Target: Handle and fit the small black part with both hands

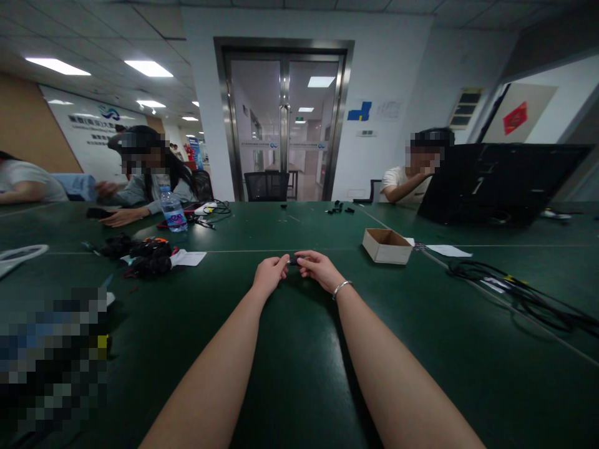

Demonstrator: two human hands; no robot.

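Note:
Over the middle of the green table, my two hands meet at a small black piece (294, 260), too small to tell its kind. My left hand (270, 275) pinches its left end, where a light glint shows at the fingertips. On the other end, the thumb and fingers of my right hand (321, 270) are closed. A silver bracelet (341, 289) circles my right wrist. To the right of my hands, apart from them, stands an open cardboard box (386, 254); its inside floor is hidden.
The green table (299, 386) bears black cables (524, 296) at right, a monitor (496, 184) behind them, and several small black pieces (337, 207) at the far edge. Leftward lie a black cable bundle (150, 254) and a water bottle (173, 211). Other people sit across.

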